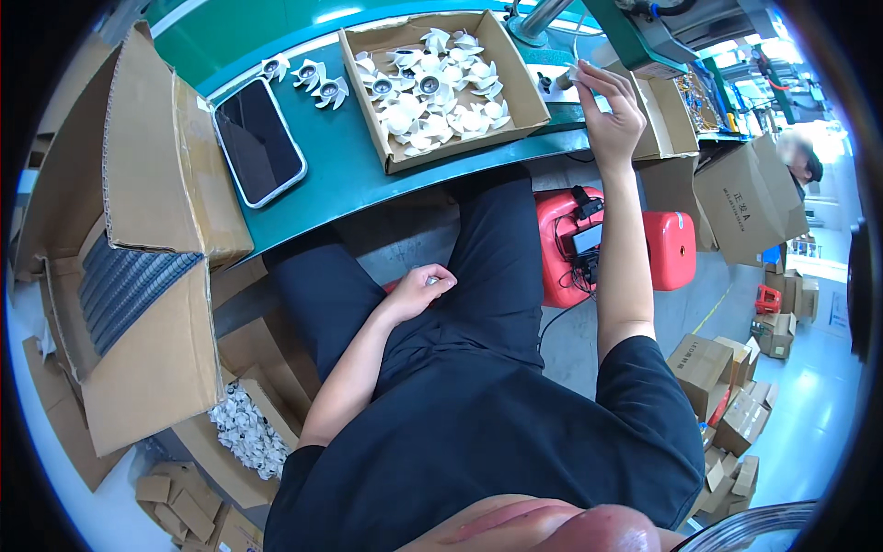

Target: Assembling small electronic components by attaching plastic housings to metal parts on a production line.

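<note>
My right hand [609,109] is raised beside a bench machine, with thumb and fingers pinched on a small white piece [576,74]; its exact kind is hard to make out. Low over my lap, my left hand [418,293] is curled closed, and a bit of something small and pale shows between its fingers. On the green bench stands a shallow cardboard tray [469,147] heaped with white fan wheels [428,85]. Several loose fan wheels [329,90] lie left of the tray.
A phone [260,143] lies on the bench's left part. An open carton [152,322] with dark ribbed trays stands at the left, above a box of small white parts [246,431]. Red stools [669,250] with cables are under the bench. Cartons [704,363] fill the right floor.
</note>
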Action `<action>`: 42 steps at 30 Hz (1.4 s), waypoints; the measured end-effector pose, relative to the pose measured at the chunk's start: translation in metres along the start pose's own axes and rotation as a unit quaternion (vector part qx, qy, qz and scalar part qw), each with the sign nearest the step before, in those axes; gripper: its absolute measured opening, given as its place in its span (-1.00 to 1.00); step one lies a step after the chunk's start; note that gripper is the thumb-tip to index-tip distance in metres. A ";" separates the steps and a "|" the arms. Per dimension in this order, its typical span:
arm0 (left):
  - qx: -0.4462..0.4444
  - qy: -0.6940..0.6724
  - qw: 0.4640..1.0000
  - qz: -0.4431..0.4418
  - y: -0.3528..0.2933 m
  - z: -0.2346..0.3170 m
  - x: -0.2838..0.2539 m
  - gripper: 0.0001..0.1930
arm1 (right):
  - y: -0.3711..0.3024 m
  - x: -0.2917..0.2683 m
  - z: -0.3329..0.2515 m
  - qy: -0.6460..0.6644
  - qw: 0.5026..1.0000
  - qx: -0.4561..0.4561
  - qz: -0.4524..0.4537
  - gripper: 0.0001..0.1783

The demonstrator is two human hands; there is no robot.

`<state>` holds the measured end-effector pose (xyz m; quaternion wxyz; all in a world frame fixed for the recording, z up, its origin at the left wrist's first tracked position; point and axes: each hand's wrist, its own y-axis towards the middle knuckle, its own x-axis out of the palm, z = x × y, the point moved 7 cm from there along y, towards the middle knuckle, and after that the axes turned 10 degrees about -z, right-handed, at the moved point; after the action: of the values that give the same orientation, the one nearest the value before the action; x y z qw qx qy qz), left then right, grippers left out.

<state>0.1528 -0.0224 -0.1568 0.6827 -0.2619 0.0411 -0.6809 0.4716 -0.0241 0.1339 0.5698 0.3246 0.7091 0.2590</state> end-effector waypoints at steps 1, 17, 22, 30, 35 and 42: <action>0.005 0.001 1.000 0.001 -0.001 0.001 0.000 -0.76 | 0.000 0.000 -0.003 -0.016 1.000 -0.014 -0.002 -0.80; 0.028 -0.008 1.000 0.008 0.001 0.004 0.002 -0.80 | 0.003 0.001 -0.020 -0.176 0.973 -0.141 -0.043 -0.77; -0.004 -0.054 0.999 0.001 -0.011 0.009 0.005 -0.80 | 0.003 -0.014 -0.034 -0.164 0.977 -0.131 -0.035 -0.82; -0.031 -0.079 0.996 0.000 -0.011 0.000 0.003 -0.80 | -0.009 -0.041 0.116 0.306 0.913 0.242 0.119 -0.81; -0.051 -0.081 0.995 0.009 -0.009 0.002 0.002 -0.81 | -0.015 0.036 0.167 0.247 0.895 0.371 0.024 -0.65; -0.052 -0.130 0.990 0.020 -0.001 -0.004 -0.005 -0.82 | -0.019 0.027 0.172 0.279 0.914 0.293 -0.038 -0.71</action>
<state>0.1499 -0.0186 -0.1608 0.6811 -0.3828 -0.0072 -0.6242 0.6321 -0.0166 0.0653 0.2375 0.3639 0.8953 0.0979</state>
